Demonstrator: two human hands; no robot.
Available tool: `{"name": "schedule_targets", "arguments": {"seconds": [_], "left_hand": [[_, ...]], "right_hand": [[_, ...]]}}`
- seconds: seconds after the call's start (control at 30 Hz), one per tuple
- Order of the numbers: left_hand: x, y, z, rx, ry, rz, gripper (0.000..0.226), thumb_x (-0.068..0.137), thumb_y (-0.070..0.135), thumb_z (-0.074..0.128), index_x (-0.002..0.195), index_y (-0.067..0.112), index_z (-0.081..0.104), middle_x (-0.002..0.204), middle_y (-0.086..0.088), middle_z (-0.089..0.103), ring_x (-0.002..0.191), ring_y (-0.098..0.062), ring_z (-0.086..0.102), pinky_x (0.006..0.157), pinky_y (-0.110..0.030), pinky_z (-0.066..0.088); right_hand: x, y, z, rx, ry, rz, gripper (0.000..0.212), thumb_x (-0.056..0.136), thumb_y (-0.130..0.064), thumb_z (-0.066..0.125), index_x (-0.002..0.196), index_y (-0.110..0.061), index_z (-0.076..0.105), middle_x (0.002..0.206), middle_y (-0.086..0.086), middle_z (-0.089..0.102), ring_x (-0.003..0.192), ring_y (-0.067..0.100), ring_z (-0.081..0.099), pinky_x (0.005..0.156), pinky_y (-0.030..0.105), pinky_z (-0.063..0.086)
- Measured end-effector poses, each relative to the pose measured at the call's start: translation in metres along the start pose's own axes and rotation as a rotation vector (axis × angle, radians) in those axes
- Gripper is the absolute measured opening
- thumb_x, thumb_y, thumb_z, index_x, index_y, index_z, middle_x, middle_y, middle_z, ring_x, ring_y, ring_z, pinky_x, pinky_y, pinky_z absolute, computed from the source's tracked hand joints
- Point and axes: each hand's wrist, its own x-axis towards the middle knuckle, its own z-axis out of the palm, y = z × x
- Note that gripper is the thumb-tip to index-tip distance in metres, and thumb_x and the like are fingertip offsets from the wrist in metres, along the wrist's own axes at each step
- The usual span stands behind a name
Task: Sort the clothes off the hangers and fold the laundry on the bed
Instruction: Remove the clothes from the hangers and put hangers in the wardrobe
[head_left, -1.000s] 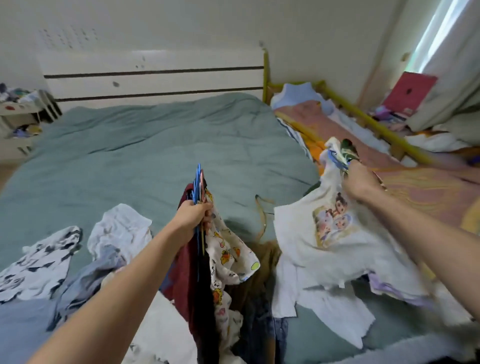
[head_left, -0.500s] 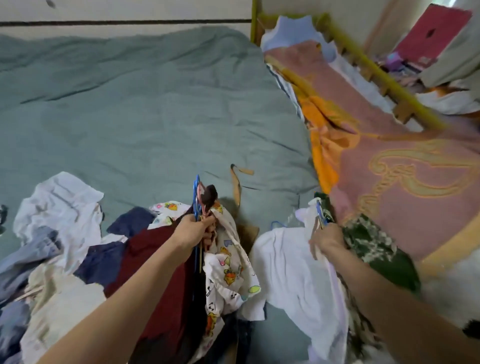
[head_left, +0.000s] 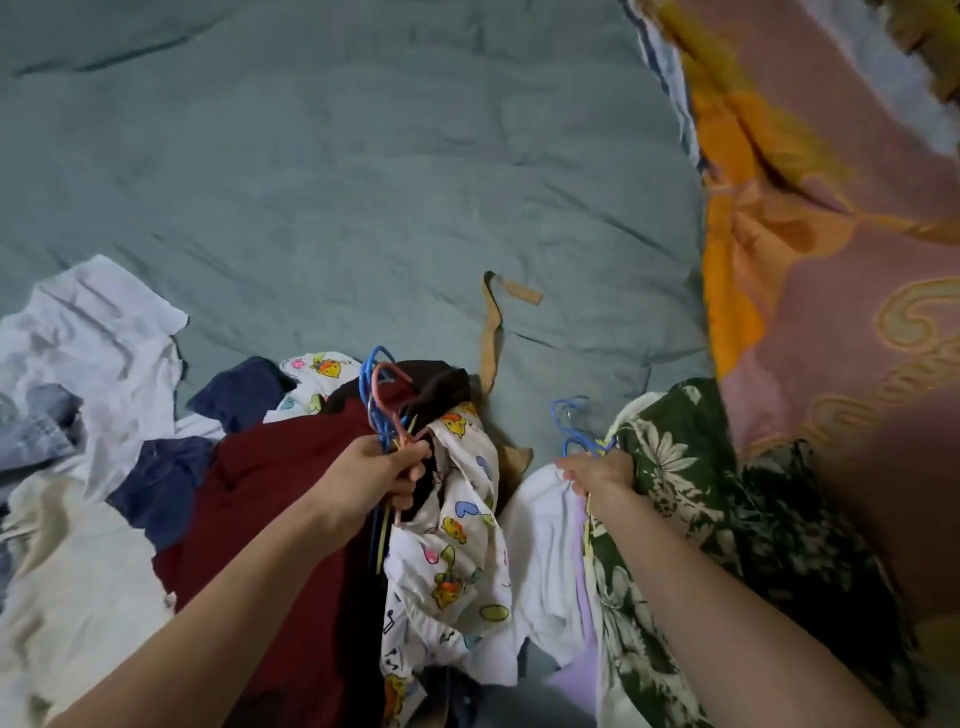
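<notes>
Head cam looks straight down at a bed covered by a wrinkled grey-green duvet, which fills the upper left and middle of the frame. Left hand, lower centre, has its fingers curled round a bundle of blue, pink and yellow wire hangers; the hooks stick up above the fist. Hanging off that bundle: a dark red garment on the left side, something black near the hooks, and a white kids' top with cartoon animal prints draping down to the right of the hand.

Right hand, lower right of centre, is gripping a second, smaller set of blue wire hangers. On those sit a white shirt just left of the wrist and a dark green floral print garment to the right, plus a pale lilac piece lower down.

Loose laundry piles up along the left edge: a crumpled white shirt, some navy blue cloth and a cream-coloured garment. A tan fabric strap lies on the duvet between the two hands, running toward the middle of the frame. Right side of the frame has a pink and orange patterned blanket, a bit blurred.
</notes>
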Motion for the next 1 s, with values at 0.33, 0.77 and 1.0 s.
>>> {"name": "schedule_targets", "arguments": {"seconds": [0.33, 0.77, 1.0], "left_hand": [[0.012, 0.004, 0.003, 0.005, -0.045, -0.021, 0.025, 0.098, 0.004, 0.051, 0.073, 0.008, 0.049, 0.058, -0.003, 0.047, 0.044, -0.008, 0.033, 0.041, -0.019, 0.033], [0.059, -0.04, 0.137, 0.056, -0.115, -0.188, 0.012, 0.091, -0.008, 0.055, 0.081, -0.002, 0.057, 0.047, -0.005, 0.06, 0.036, -0.01, 0.059, 0.032, -0.016, 0.037], [0.087, -0.036, 0.18, -0.001, -0.139, -0.271, 0.013, 0.082, -0.004, 0.069, 0.079, 0.006, 0.061, 0.049, -0.003, 0.055, 0.03, -0.003, 0.042, 0.03, -0.014, 0.02]], "right_hand": [[-0.011, -0.01, -0.059, -0.386, 0.022, -0.039, 0.017, 0.072, 0.002, 0.078, 0.074, 0.005, 0.062, 0.047, 0.004, 0.064, 0.036, 0.009, 0.05, 0.05, 0.022, 0.045], [-0.039, 0.005, -0.165, -0.402, -0.196, -0.075, 0.017, 0.072, 0.006, 0.076, 0.066, 0.003, 0.06, 0.033, 0.0, 0.044, 0.026, 0.007, 0.033, 0.034, 0.017, 0.026], [-0.026, 0.02, -0.16, -0.261, -0.146, -0.047, 0.019, 0.068, 0.008, 0.079, 0.07, -0.002, 0.064, 0.05, 0.004, 0.054, 0.038, 0.007, 0.047, 0.038, 0.016, 0.036]]}}
